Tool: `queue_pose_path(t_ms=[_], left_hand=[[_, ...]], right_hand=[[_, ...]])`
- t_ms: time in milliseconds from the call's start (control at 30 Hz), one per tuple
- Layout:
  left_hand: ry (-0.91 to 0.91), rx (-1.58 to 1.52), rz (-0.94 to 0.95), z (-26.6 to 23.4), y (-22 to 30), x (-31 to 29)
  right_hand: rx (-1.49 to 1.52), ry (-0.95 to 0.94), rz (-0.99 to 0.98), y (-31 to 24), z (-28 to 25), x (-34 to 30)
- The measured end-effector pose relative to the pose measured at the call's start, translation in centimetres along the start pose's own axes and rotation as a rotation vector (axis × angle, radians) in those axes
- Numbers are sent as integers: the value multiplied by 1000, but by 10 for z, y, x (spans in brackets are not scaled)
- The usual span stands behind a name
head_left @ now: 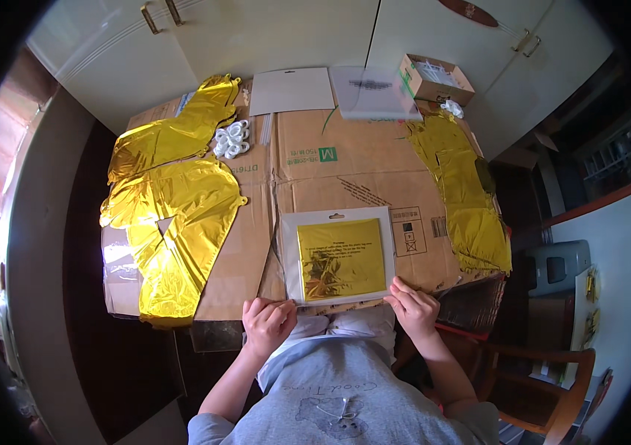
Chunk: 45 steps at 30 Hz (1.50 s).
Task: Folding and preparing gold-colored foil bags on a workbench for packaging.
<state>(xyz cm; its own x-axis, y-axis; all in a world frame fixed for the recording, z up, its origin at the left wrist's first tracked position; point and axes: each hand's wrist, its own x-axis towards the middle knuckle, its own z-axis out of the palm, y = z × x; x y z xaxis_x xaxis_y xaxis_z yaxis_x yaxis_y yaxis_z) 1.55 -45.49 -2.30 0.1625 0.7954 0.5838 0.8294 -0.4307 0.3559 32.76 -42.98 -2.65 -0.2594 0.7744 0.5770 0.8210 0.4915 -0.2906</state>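
Nearest the camera, a grey shirt (345,397) with a printed drawing is filling the lower part of the head view that I am watching from a distance. Pale cabinets (278,37) with metal handles are standing along the far side. Before them, a table (375,178) topped with brown cardboard is occupying the centre, and a wooden chair (579,361) is standing at lower right. Three deflated gold foils are lying on the cardboard: the near left foil (189,222), creased and showing a triangular gap, is overhanging the near edge; the right foil (453,185) is stretching along the right side; the far left foil (171,141) is meeting the near left one. Midway along the near edge, a flat packet (339,259) with folded gold contents and a pale border is lying between my hands, its hang slot facing away from me. Behind it, a translucent sheet (371,93) is resting beside a white card (292,90), and an open carton (464,90) is holding white slips. My left hand (269,326), its fingers curled, is pinching the packet's near left corner; my right hand (413,308) is pinching the near right corner. White rings (232,139) are clustering beside the left foils.
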Motion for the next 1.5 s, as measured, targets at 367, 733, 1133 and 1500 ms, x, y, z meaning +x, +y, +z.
queue_pose_path(t_ms=[367,733,1133,1500], left_hand=[[-21,-13,-162,10,6,8],[-60,24,-287,13,14,15],[-74,-56,-333,10,15,18],[-178,-112,-355,-9,11,16]], right_hand=[[56,9,90,-13,1,7],[38,37,125,-15,8,8],[5,36,136,-16,12,6],[1,24,133,-16,10,4]])
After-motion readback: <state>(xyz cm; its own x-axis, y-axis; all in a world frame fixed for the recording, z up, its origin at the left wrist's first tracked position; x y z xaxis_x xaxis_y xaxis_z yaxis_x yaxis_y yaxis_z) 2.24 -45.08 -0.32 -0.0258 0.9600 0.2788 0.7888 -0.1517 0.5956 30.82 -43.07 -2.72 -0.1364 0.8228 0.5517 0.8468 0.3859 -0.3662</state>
